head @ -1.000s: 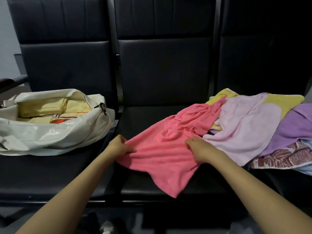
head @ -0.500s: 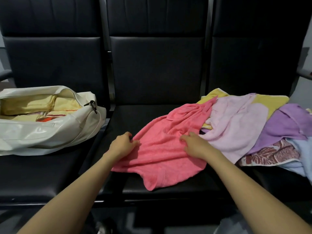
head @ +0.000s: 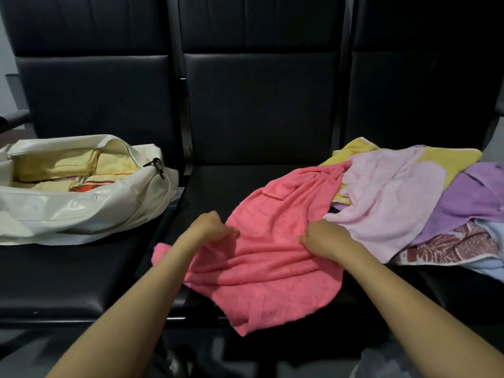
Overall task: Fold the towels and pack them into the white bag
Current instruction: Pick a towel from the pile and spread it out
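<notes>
Leftmost, the white bag [head: 90, 211] is set unzipped on the seat [head: 68, 276], folded yellow towels [head: 54, 170] inside, for easy loading. Centrally, the coral-pink towel [head: 270, 268] is pinched by curled fingers of the left hand [head: 211, 227] and right hand [head: 326, 241], presumably for flattening. Unfolded towels [head: 387, 203] are heaped rightward.

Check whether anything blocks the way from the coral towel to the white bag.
Nothing visible does. The left hand and right hand grip the coral towel; only bare black seat lies between it and the white bag, whose mouth gapes open. Folded yellow towels lie inside.
</notes>
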{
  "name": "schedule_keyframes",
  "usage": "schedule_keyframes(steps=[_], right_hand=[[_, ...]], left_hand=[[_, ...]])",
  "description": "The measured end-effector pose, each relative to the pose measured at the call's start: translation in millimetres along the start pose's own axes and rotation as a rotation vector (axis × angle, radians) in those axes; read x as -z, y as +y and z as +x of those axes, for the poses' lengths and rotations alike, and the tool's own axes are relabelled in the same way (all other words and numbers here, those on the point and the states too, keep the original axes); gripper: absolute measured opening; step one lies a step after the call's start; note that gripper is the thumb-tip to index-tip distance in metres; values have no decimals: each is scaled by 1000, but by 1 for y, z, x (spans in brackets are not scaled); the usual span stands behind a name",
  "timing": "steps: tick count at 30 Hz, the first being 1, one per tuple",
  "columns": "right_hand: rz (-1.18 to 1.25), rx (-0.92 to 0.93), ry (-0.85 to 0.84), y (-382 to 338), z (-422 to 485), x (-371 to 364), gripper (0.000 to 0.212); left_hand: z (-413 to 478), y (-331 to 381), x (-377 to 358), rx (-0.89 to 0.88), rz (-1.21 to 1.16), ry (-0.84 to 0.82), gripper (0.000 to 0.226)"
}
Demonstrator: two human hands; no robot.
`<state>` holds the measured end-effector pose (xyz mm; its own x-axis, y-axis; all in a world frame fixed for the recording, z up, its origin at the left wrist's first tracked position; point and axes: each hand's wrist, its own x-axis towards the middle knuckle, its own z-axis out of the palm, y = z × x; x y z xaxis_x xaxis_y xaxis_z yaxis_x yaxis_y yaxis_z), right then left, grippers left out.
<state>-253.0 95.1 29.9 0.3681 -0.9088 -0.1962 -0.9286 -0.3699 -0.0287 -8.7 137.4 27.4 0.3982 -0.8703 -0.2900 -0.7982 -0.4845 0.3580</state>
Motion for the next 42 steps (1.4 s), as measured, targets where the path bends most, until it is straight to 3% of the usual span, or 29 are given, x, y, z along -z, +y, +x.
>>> schedule_keyframes(steps=[3, 6, 8, 12, 14, 16, 19, 22, 25, 28, 30, 33, 37, 40, 42], right_hand=[[83, -159, 33, 10, 5, -6, 37], [229, -261, 22, 16, 6, -6, 48], [266, -285, -31, 22, 3, -3, 55], [88, -224, -282, 35, -6, 6, 26], [166, -254, -336, 41, -9, 7, 15], [327, -268, -336, 45, -11, 10, 17], [627, -265, -191, 53, -11, 13, 14], [1155, -318, -47, 66, -8, 18, 19], [1421, -265, 47, 71, -5, 23, 8], [1449, -152, 121, 76, -8, 22, 39], [1394, -66, 41, 74, -18, 22, 54], [1525, -72, -103, 69, -37, 29, 56], [1669, -12, -10, 68, -54, 52, 57], [1728, 68, 43, 69, -69, 74, 59], [1774, 75, 26, 69, -77, 81, 43]], left_hand=[[11, 4, -15, -32, -103, 85, 49], [16, 7, -17, -60, -286, 30, 19], [20, 9, -16, -47, -487, 2, 13], [24, 12, -9, 59, -911, -9, 15], [24, 13, -6, 106, -1037, -91, 12], [27, 9, -3, 145, -1075, -141, 12], [27, 3, -1, 161, -1036, -219, 31], [25, -6, -2, 114, -874, -88, 21], [20, -18, 1, 45, -915, -27, 10], [13, -31, 7, 13, -1037, 14, 26], [5, -37, 13, -15, -1058, 126, 22], [-16, -41, 24, -80, -1047, 231, 13], [-50, -34, 45, -200, -1138, 230, 4], [-73, -23, 69, -250, -1176, 234, 14], [-82, -23, 78, -204, -1193, 176, 24]])
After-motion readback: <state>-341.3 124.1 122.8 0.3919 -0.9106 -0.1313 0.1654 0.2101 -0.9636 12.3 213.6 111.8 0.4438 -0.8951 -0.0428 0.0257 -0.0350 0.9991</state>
